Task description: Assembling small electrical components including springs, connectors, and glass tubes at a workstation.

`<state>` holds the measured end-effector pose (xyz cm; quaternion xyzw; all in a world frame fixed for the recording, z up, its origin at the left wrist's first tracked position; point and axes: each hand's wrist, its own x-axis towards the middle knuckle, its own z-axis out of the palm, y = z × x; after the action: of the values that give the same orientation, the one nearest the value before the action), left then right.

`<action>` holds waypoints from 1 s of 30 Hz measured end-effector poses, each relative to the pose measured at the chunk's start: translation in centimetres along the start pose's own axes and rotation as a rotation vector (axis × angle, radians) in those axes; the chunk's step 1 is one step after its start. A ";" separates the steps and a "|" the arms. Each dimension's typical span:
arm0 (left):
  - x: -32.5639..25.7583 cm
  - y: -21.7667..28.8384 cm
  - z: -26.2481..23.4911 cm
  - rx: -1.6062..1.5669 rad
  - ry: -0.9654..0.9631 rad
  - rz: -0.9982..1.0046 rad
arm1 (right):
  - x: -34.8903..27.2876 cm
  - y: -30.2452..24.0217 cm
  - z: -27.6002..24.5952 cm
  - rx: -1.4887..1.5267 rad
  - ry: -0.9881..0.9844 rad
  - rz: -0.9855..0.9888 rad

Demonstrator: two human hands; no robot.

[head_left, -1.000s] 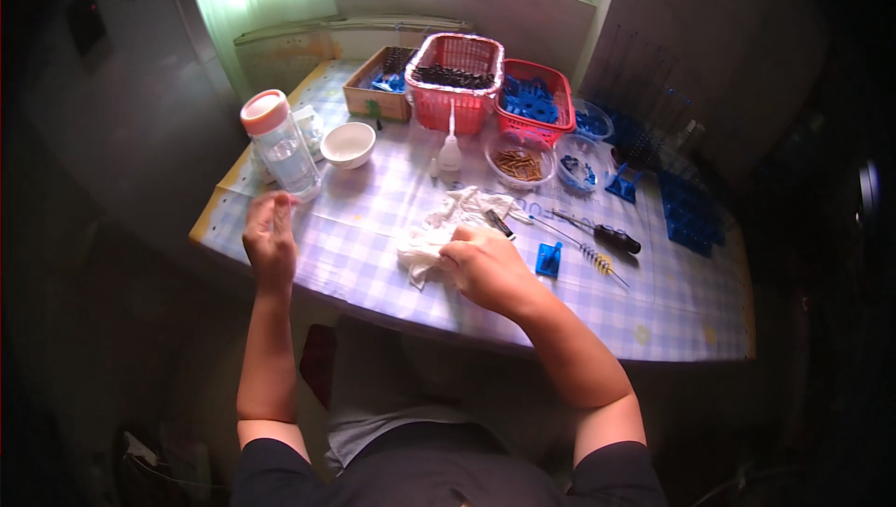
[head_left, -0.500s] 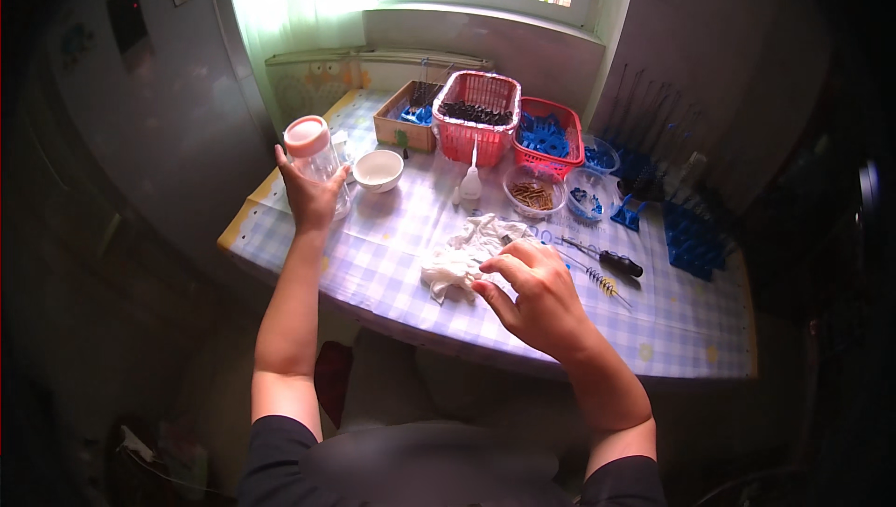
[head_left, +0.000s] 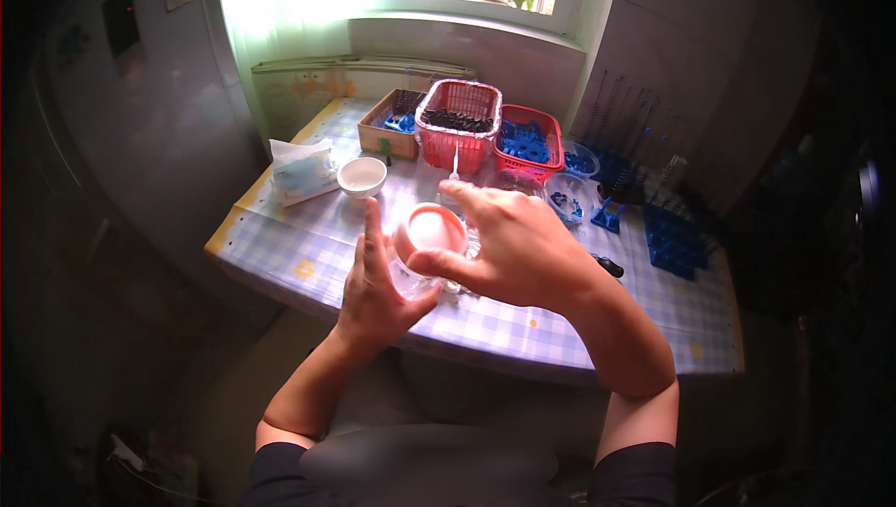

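A clear jar (head_left: pixel 404 277) with a pink lid (head_left: pixel 435 229) is in front of me over the table, lid toward me. My left hand (head_left: pixel 375 294) is closed round the jar's left side, thumb at the front. Over the lid reaches my right hand (head_left: pixel 523 244), its thumb at the near edge and its fingers at the far edge, gripping it. Behind the jar, the white cloth is mostly hidden; a white squeeze bottle (head_left: pixel 455 167) shows only its nozzle. A white bowl (head_left: pixel 362 177) stands beyond my left hand.
Farther back are a cardboard box (head_left: pixel 388 140), a red basket of black parts (head_left: pixel 457 145) and another red basket of blue parts (head_left: pixel 532 171). A tissue pack (head_left: pixel 303 174) lies far left. Clear tubs, blue racks (head_left: pixel 674 241) and a black-handled screwdriver (head_left: pixel 609 265) are on the right.
My left hand has brought the jar from the far left to the middle. My right hand has moved up and left onto the lid. The tissue pack has come into sight.
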<state>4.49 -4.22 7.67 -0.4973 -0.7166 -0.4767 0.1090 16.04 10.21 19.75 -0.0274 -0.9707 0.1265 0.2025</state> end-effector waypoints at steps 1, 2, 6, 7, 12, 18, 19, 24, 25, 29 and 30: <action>0.0 0.4 0.3 0.009 0.028 0.059 | 0.5 -0.4 -0.7 0.002 -0.208 0.074; -0.1 0.7 0.3 0.004 0.027 0.060 | 0.5 -0.3 -0.8 -0.002 -0.208 0.077; -0.1 1.3 0.0 0.014 -0.067 0.076 | -0.2 0.6 -1.1 0.074 -0.306 0.052; -0.2 1.5 -0.2 -0.023 -0.111 0.091 | -0.6 1.1 -1.2 0.130 -0.279 -0.065; -0.8 2.0 -0.8 -0.076 -0.220 0.145 | -1.8 2.2 -2.3 0.302 -0.285 -0.382; -0.3 2.9 -2.1 -0.150 -0.364 0.181 | -4.5 0.6 -4.6 0.081 -0.201 -0.476; -0.3 2.8 -2.3 -0.130 -0.324 0.239 | -4.7 0.4 -5.2 0.132 -0.185 -0.440; -0.4 2.8 -3.2 -0.068 -0.125 0.373 | -6.6 2.4 -6.8 0.300 0.059 -0.382; 0.1 3.1 -3.2 -0.090 -0.066 0.424 | -6.9 2.4 -7.2 0.305 0.084 -0.371; 1.5 3.8 -4.5 -0.154 0.030 0.644 | -8.4 3.8 -6.7 0.239 0.186 -0.363; 1.9 4.1 -4.8 -0.144 0.034 0.651 | -8.7 4.0 -6.5 0.238 0.193 -0.373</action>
<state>5.39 -6.67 13.73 -0.6986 -0.4826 -0.4746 0.2320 26.62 14.70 21.17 0.1646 -0.9134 0.1969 0.3161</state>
